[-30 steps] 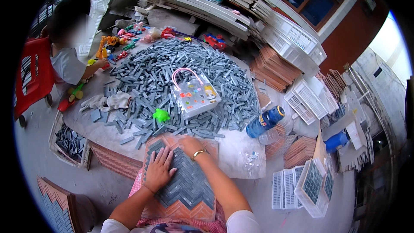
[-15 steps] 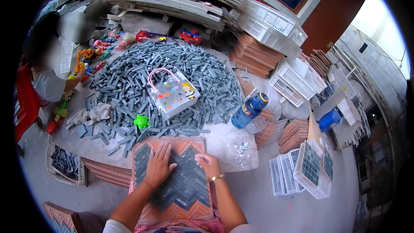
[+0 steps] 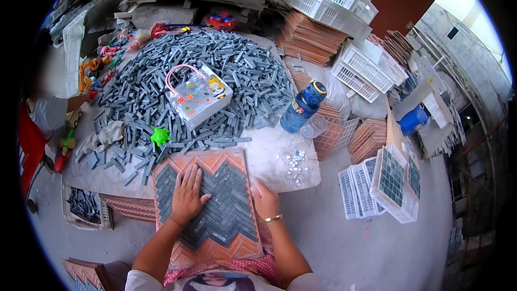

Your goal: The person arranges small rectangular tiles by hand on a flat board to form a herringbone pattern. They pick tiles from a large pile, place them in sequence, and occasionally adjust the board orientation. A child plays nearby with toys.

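A panel of dark grey tile strips point(image 3: 229, 200) in a herringbone pattern lies in front of me, framed by an orange-brown tray point(image 3: 207, 160). My left hand point(image 3: 187, 199) rests flat on the strips, fingers stretched out and thumb apart. At the panel's right edge is my right hand point(image 3: 266, 201), its fingers curled in and slightly blurred. Whether those fingers hold a small piece or just touch the edge is hidden. Beyond the panel spreads a large heap of loose grey tile strips point(image 3: 245, 67).
On the heap sit a clear stickered bag point(image 3: 202, 99) and a green turtle toy point(image 3: 160, 136). Gloves point(image 3: 102, 139) lie left; a blue bottle point(image 3: 303, 109) and small pale chips point(image 3: 293, 166) are right. White crates point(image 3: 360, 70) stand beyond. A person point(image 3: 51, 110) sits at far left.
My right hand has come down from above the panel's upper right part to its right edge. My left hand stays flat on the strips. The whole view has shifted a little.
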{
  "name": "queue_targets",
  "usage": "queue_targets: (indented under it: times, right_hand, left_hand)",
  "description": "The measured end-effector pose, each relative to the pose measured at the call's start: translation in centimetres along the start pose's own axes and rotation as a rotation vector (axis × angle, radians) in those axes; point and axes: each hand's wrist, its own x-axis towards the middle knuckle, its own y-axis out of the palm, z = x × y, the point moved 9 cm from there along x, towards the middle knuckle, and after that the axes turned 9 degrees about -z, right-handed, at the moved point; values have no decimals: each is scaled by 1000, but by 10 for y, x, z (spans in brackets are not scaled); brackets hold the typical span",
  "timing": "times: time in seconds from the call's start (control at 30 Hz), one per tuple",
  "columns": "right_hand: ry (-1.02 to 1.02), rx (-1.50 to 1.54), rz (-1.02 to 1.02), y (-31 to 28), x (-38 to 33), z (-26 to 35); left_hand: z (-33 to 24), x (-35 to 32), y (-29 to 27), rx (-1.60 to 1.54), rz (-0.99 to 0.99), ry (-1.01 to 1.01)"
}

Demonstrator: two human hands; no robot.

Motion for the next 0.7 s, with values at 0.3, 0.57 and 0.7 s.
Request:
queue_targets:
  times: [0.3,0.57,0.7]
  right_hand:
    - [-196,-159,60,64,17,-16]
    - [337,66,55,51,27,-55]
    - [140,-60,63,59,46,-42]
  left_hand:
    - [-8,-35,-10,-5,68,-46]
    - [-10,-48,-13,-37,117,-97]
    - [-12,-43,-14,-24,125,-107]
